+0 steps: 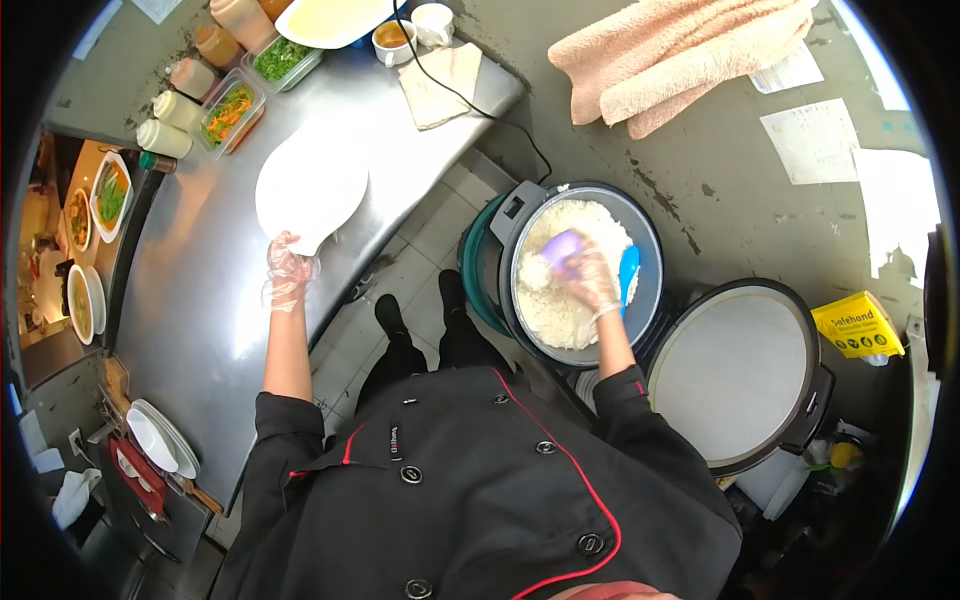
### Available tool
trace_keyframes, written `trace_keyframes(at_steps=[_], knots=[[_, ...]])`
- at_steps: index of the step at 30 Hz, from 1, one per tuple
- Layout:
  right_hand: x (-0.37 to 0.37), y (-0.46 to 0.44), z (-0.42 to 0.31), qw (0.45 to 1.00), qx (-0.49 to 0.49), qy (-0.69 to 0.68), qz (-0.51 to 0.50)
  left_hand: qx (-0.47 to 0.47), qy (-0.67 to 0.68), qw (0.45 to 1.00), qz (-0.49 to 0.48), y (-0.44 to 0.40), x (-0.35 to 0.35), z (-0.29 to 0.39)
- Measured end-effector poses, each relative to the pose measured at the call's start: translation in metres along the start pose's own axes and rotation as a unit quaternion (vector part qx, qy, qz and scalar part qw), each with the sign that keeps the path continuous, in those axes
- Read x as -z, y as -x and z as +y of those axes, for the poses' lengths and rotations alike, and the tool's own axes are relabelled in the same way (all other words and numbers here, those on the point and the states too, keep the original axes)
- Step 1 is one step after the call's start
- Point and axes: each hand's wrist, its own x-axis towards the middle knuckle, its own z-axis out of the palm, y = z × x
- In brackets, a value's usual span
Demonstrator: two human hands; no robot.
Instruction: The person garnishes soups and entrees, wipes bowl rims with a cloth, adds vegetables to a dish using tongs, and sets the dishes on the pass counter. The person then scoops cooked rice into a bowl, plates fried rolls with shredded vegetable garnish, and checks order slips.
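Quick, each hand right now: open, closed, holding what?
Left hand: closed, holding the near end of a white dish.
Right hand: closed on a purple utensil, blurred, at the rice.

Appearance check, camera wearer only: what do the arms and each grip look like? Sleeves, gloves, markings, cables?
Left grip and right grip: thin, clear plastic gloves, wrinkled, ending around the wrists; the right one is blurred. Forearms bare below black jacket sleeves. Small red trim near the right cuff. No cables visible on either arm.
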Motion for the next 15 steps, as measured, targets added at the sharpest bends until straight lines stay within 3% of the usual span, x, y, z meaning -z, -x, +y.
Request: trace_keyframes(at_steps=[2,5,8,9,11,15], knots=[[0.009,-0.005,0.029,0.989,-0.076,0.125,0.035,0.028,0.010,0.999,-0.017,0.013,-0.007,0.005],[-0.023,-0.011,0.036,0.992,-0.094,0.023,0.086,0.039,-0.020,0.999,0.004,0.026,-0.014,0.003],[-0.046,0.006,0.018,0.993,-0.067,-0.096,-0.008,0.031,-0.052,0.998,0.034,0.039,-0.019,-0.002],[-0.046,0.005,0.017,0.981,-0.113,-0.146,-0.056,0.027,-0.055,0.997,0.037,0.044,-0.023,-0.003],[-0.041,0.007,0.008,0.935,-0.207,-0.246,-0.153,0.041,-0.053,0.998,-0.011,0.049,-0.008,-0.005],[-0.038,0.019,0.023,0.827,-0.232,-0.462,-0.220,0.053,-0.102,0.992,-0.054,0.091,-0.025,0.002]])
